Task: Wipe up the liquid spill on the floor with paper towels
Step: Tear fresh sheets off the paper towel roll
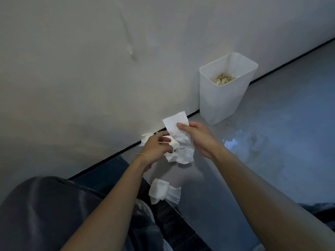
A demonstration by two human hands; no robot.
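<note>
Crumpled white paper towel (179,142) pinched by right hand (196,136), gripped by left hand (156,148). Risk: tearing if pulled apart; glossy wet spill (237,144) on grey floor (272,182) smeared.

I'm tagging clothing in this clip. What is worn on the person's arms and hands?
Both forearms are bare, with no sleeves in view and no gloves. The left hand has a thin gold-coloured bracelet at its wrist; the right hand and wrist show nothing worn.

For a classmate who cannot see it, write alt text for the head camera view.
The right hand and left hand hold a crumpled white paper towel above a grey floor. A glistening wet spill lies to their right, near a white rectangular plastic bin against the wall.
</note>
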